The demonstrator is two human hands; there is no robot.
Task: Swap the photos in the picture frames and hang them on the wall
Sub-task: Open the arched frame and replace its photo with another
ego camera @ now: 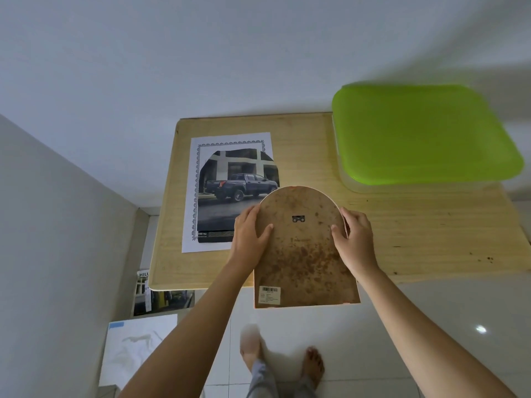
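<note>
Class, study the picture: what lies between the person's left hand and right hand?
In the head view, the stained back of the arched picture frame spans between the left hand and right hand, its small metal hanger midway.

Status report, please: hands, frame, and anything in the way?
Left hand and right hand both grip the arched picture frame by its sides, stained brown back up. Dark pickup truck photo lies on the wooden table. Green-lidded plastic box far right, not obstructing.
</note>
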